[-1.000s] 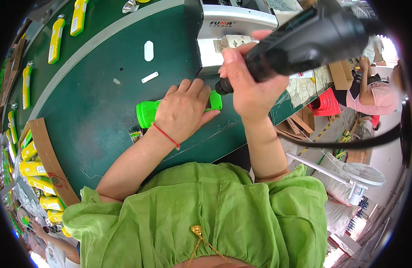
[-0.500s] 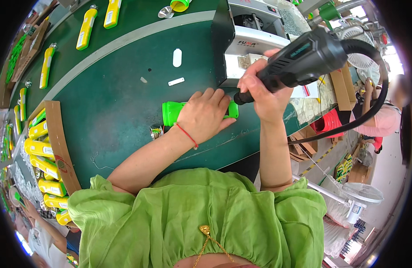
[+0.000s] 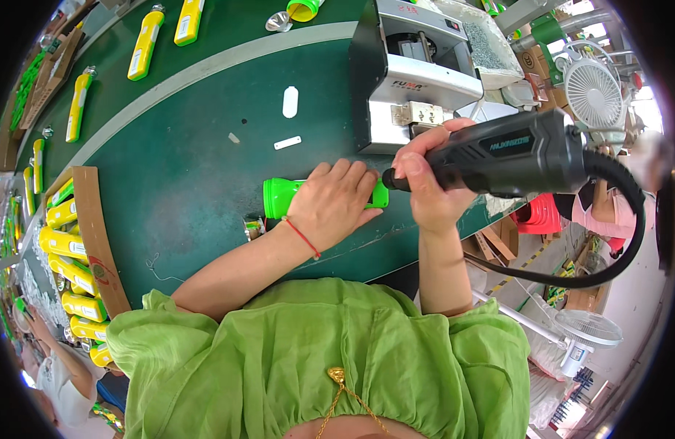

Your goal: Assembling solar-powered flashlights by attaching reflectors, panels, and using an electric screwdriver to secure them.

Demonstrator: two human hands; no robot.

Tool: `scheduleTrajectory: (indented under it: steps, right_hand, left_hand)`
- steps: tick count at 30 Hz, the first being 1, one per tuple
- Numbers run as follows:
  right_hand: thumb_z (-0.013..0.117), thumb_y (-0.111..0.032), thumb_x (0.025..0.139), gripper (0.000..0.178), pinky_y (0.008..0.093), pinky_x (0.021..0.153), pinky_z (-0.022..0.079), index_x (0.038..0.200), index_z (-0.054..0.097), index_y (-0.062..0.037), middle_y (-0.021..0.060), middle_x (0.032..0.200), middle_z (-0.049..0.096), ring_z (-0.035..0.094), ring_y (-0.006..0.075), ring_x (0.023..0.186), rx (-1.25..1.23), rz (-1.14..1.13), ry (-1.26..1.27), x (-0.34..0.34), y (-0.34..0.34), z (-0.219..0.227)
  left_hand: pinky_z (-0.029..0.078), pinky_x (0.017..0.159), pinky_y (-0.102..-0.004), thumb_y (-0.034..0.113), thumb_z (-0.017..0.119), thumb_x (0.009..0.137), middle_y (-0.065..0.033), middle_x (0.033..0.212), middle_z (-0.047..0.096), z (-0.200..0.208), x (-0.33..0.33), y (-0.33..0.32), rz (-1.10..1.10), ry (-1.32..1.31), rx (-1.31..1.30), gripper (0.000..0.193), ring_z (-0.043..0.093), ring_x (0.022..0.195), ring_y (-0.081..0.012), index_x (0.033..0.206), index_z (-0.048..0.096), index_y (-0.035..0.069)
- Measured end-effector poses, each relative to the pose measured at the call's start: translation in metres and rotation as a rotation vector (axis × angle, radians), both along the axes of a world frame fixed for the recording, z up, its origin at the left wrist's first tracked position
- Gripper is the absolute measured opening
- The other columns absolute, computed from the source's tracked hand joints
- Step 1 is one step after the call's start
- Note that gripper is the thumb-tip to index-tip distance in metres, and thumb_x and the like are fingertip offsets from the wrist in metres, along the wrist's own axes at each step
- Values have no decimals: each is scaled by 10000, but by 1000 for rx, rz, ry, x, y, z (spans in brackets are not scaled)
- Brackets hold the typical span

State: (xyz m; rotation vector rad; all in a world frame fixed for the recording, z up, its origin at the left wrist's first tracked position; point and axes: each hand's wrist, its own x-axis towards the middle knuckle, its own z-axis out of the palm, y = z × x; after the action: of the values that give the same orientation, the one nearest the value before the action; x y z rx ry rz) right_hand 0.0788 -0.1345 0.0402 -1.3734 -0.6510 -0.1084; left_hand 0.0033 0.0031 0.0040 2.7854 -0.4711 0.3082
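Note:
A bright green plastic flashlight housing [image 3: 278, 197] lies on its side on the dark green table, wide end to the left. My left hand [image 3: 328, 203] is laid over its middle, fingers wrapped across it and pinning it down; the part beneath is hidden. In my right hand [image 3: 434, 192] is a black electric screwdriver [image 3: 502, 155], held nearly level. Its tip is close to the housing's right end, by my left fingertips; whether it touches cannot be made out. At the housing's wide end sits a small silver lamp head [image 3: 254, 228] with a red wire.
A black-and-silver screw feeder [image 3: 418, 91] stands behind my right hand. White plastic strips [image 3: 287, 143] lie mid-table. Left, a cardboard divider [image 3: 102, 241] borders several yellow flashlights [image 3: 72, 271]; more lie beyond the curved grey rail [image 3: 205, 73]. The screwdriver's thick cable [image 3: 630, 241] loops to the right.
My right hand has lowered the screwdriver and tipped it nearer level, its back end swinging down and right. My left hand stays over the housing.

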Motion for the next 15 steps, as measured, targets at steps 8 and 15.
scheduleTrajectory:
  steps: [8, 15]
  right_hand:
    - [670, 23, 827, 557, 276, 630, 508, 1266, 328, 10, 108, 794, 600, 588, 153, 662, 96, -36, 158, -10, 7, 6]
    - [687, 44, 812, 581, 251, 618, 503, 1266, 326, 27, 119, 798, 614, 593, 140, 643, 50, -59, 18, -7, 9, 9]
  left_hand:
    - [435, 707, -322, 483, 649, 806, -55, 944, 547, 1, 2, 2, -10, 36, -35, 494, 542, 858, -205, 1037, 594, 49]
    - [440, 710, -328, 495, 644, 816, -56, 956, 552, -4, 2, 1, -18, 5, -21, 530, 547, 855, -206, 1089, 599, 43]
